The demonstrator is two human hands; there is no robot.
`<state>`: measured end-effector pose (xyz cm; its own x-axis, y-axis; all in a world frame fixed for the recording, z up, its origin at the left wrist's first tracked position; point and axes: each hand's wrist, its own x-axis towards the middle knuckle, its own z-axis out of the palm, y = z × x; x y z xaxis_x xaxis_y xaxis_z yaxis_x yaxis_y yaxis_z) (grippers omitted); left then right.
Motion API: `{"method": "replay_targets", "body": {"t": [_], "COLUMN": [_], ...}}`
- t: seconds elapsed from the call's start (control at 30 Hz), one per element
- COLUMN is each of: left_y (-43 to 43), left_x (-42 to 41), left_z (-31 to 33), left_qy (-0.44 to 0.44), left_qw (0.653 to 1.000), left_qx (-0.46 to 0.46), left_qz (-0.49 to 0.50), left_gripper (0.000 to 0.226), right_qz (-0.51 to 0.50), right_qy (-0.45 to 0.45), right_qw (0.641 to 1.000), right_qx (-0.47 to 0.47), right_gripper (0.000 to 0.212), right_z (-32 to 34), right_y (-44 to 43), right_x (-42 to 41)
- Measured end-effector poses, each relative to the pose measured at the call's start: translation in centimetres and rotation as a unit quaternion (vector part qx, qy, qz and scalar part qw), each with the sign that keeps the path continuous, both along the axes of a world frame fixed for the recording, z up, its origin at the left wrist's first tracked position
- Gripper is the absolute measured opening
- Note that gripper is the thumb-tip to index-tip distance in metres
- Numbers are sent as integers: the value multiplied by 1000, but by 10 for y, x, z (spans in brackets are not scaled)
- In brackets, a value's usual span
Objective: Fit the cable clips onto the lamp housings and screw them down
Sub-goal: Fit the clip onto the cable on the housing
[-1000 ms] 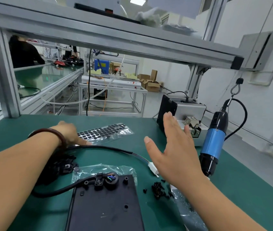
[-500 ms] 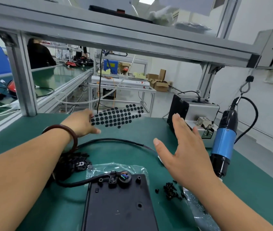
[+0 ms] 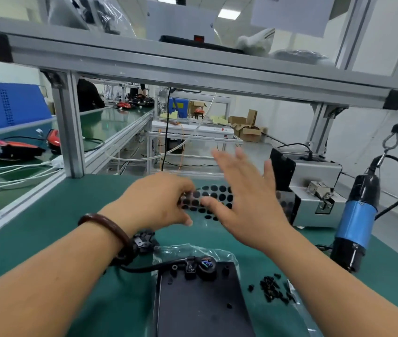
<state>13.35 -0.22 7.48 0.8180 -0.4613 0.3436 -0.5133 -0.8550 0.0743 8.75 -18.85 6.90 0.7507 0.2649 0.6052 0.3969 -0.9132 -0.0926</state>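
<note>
The dot sheet has swung toward the right hand, fingers spread; the left hand pinches its edge. Looks light and floppy: grip both edges.

Bright, even light falls from ceiling panels; the wall washes out pale. Shadows on the green tabletop are faint and soft. Motion smears the right hand, its fingers ghosted, and the dot sheet beside it. The wide lens bows the overhead beam; the left edge blurs.
</note>
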Motion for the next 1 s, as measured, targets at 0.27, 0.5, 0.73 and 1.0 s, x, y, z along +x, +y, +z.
{"method": "replay_targets", "body": {"t": [0.27,0.5,0.73,1.0], "left_y": [17,13,14,8], "left_x": [-10,-19,-16,-20], "left_z": [-14,-16,-14,-18], "left_qy": [120,80,160,235], "left_qw": [976,974,921,885], "left_qx": [-174,-198,-348,-388], "left_qz": [-47,-82,-77,-104], "left_gripper": [54,25,16,17], "right_qz": [59,145,81,137], "right_qy": [22,13,-168,-198], "right_qw": [994,971,971,963], "right_qx": [91,190,152,124], "right_gripper": [27,17,26,17], "right_z": [-29,-25,-32,-53], "right_y": [3,-6,-3,14], "right_x": [14,10,7,6]}}
